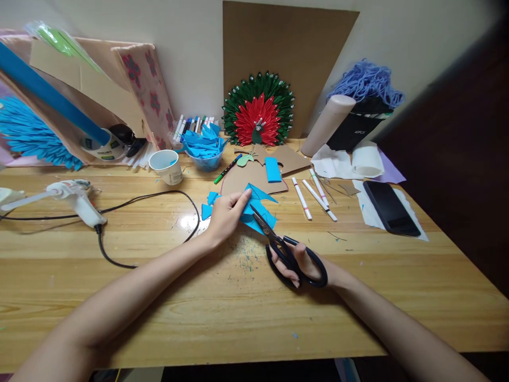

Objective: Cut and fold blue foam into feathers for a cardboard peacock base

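My left hand (226, 216) pinches a piece of blue paper (260, 208) between thumb and fingers; the paper has pointed, cut edges. In my right hand (304, 262) is a pair of black-handled scissors (285, 250), fingers and thumb through the loops. The scissor blades meet the paper just right of my left thumb, and look nearly closed. Beside my left hand lie small blue paper scraps (207, 211). Behind the paper rests a cardboard piece (238, 183) with a blue paper rectangle (272, 170) on it.
A hot glue gun (77, 201) with its cord lies left. A paper cup (166, 167) and a bowl of blue paper pieces (204, 151) stand behind. A red-green peacock craft (259, 114) leans on cardboard. Markers (302, 199) and a phone (392, 208) lie right.
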The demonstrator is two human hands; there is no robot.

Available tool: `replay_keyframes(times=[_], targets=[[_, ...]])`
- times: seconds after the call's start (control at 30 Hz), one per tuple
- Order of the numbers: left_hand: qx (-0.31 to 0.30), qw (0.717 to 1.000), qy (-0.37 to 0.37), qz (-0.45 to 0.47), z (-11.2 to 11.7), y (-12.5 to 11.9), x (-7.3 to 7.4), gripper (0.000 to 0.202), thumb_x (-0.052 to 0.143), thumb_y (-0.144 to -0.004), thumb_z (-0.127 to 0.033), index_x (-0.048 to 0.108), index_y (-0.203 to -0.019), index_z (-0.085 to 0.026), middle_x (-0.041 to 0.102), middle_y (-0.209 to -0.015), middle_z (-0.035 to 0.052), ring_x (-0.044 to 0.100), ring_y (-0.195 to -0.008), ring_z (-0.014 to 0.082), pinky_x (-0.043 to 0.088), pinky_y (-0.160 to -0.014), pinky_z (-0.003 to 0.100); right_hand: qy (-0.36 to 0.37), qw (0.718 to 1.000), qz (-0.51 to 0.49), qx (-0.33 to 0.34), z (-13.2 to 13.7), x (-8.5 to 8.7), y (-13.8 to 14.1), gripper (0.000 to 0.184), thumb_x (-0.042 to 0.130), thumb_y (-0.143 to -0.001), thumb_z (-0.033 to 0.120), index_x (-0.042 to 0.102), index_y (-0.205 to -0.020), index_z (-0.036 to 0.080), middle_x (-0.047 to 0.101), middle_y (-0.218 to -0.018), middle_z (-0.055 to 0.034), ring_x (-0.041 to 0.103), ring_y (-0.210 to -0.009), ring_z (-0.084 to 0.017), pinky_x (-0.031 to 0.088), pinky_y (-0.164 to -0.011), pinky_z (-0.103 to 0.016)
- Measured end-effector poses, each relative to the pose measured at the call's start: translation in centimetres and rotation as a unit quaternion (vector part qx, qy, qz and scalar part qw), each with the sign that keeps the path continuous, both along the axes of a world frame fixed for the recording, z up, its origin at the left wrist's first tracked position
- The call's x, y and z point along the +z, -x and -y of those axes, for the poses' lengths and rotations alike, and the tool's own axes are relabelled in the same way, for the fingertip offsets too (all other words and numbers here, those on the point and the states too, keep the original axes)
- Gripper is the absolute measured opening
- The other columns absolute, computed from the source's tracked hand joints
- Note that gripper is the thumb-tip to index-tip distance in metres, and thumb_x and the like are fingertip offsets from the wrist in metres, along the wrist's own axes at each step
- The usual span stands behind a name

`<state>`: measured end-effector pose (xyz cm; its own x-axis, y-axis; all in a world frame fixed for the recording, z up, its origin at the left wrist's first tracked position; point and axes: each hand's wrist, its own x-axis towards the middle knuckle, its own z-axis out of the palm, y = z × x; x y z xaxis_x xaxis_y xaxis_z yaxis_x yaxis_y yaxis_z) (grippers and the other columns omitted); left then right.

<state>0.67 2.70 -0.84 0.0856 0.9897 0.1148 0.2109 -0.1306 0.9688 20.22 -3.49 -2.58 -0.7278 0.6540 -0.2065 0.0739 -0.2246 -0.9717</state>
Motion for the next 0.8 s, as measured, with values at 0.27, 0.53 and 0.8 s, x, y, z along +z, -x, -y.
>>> replay_keyframes(times=[0.27,0.53,0.8], targets=[[0.0,1.0,-0.001,-0.007,0.1,-0.2,0.7,0.044,0.049,-0.081,-0.049,0.037,-0.053,-0.017,0.029,-0.054,-0.0038,0.027,-0.053,0.0101,0.018,-0.05,0.025,-0.01,0.999,-0.005,-0.052,-0.4,0.4,0.4,0.067,0.035,-0.064,0.084,0.041,-0.08,0.019,0.036,-0.044,0.0109,0.027,-0.03,-0.004,0.028,-0.029,-0.016],[-0.011,0.996,0.028,0.082,0.5,-0.6,0.8,0.019,0.05,-0.077,-0.027,0.05,-0.062,-0.017,0.043,-0.059,-0.0032,0.038,-0.059,0.011,0.029,-0.056,0.022,0.029,0.998,-0.022,-0.06,-0.6,-0.7,-0.1,0.074,0.029,-0.057,0.088,0.042,-0.08,0.019,0.039,-0.043,0.0094,0.031,-0.03,-0.005,0.03,-0.03,-0.017],[0.029,0.995,-0.031,-0.089,0.5,-0.3,1.1,0.023,0.049,-0.072,-0.022,0.041,-0.051,-0.017,0.035,-0.05,-0.0047,0.032,-0.051,0.01,0.019,-0.05,0.024,0.03,0.999,-0.035,0.018,-0.1,-0.5,-0.5,0.081,0.018,-0.061,0.087,0.044,-0.089,0.016,0.049,-0.053,0.0037,0.047,-0.041,-0.01,0.042,-0.043,-0.024]])
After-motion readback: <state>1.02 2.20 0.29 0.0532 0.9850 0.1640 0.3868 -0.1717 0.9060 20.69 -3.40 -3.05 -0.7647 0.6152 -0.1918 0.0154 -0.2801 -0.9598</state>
